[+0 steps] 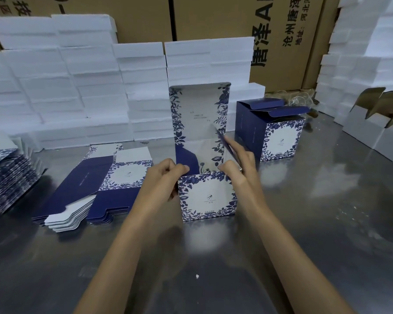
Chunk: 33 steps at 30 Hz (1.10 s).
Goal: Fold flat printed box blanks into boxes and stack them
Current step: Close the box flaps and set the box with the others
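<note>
A half-folded box (207, 196) is standing upright on the steel table (304, 223), its lid flap rising behind. Flat blanks (95, 189) are lying just left; a finished box (270, 130) is sitting behind to the right. The left hand (166, 177) is pinching the box's left corner; the right hand (238, 164) is gripping the right side flap. White foam blocks (77, 87) and brown cartons (281, 41) are lining the back.

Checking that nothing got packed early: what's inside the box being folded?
Inside the box only a navy flap and printed inner walls show. Its floor is hidden behind the front wall and both hands.
</note>
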Tool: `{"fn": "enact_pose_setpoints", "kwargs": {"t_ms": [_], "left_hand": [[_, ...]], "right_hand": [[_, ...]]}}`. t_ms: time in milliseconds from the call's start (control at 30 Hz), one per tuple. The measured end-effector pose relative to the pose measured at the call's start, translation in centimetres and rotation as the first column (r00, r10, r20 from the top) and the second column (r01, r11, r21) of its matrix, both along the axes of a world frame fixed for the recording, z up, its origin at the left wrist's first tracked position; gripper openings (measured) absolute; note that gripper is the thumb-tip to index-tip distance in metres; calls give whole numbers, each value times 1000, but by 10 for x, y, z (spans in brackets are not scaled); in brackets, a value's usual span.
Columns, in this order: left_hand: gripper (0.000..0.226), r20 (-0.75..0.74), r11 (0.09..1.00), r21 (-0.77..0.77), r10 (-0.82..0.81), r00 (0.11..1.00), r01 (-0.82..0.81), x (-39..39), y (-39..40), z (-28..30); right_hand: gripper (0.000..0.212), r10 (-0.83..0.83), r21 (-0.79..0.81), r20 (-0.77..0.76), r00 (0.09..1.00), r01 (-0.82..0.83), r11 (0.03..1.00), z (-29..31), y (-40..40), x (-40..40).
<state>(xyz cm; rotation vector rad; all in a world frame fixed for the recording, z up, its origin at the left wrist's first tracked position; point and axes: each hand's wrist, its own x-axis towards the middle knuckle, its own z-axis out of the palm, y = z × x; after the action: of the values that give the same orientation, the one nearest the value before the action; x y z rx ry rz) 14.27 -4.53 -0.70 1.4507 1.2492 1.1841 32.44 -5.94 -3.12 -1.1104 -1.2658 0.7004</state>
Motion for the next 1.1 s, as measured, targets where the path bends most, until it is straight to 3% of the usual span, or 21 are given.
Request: {"fn": "enact_pose_setpoints", "kwargs": {"t_ms": [200, 300, 400, 567, 633, 733, 867, 1033, 1100], "left_hand": [[49, -224, 998, -44, -62, 973, 53, -1, 1, 17], [43, -421, 981, -169, -154, 894, 90, -4, 10, 35], [43, -522, 952, -281, -260, 812, 124, -6, 22, 57], [35, -720, 993, -107, -116, 684, 56, 4, 31, 56], [34, -756, 985, -166, -161, 634, 52, 5, 36, 62], [35, -716, 962, -271, -210, 665, 11, 2, 46, 74], [36, -652, 997, -72, -60, 756, 18, 8, 47, 56], [34, -600, 989, -149, -73, 797, -21, 2, 48, 58], [31, -512, 998, -1, 58, 857, -68, 2, 41, 50]], "right_hand": [[46, 3, 10, -89, 996, -2, 1000, 0, 1, 1], [53, 43, -25, -112, 993, -46, 999, -1, 0, 3], [48, 100, -23, -145, 984, -105, 994, -2, 1, 4], [51, 137, -14, -180, 974, -142, 990, -2, 0, 1], [52, 144, -16, -187, 972, -150, 989, 0, -1, 1], [52, 164, -5, -202, 966, -168, 986, 0, -1, 3], [51, 154, 14, -150, 977, -154, 988, 1, -1, 6], [46, 146, 2, -123, 982, -147, 989, 1, 1, 10], [43, 161, -9, -124, 979, -163, 987, 2, 0, 11]]}}
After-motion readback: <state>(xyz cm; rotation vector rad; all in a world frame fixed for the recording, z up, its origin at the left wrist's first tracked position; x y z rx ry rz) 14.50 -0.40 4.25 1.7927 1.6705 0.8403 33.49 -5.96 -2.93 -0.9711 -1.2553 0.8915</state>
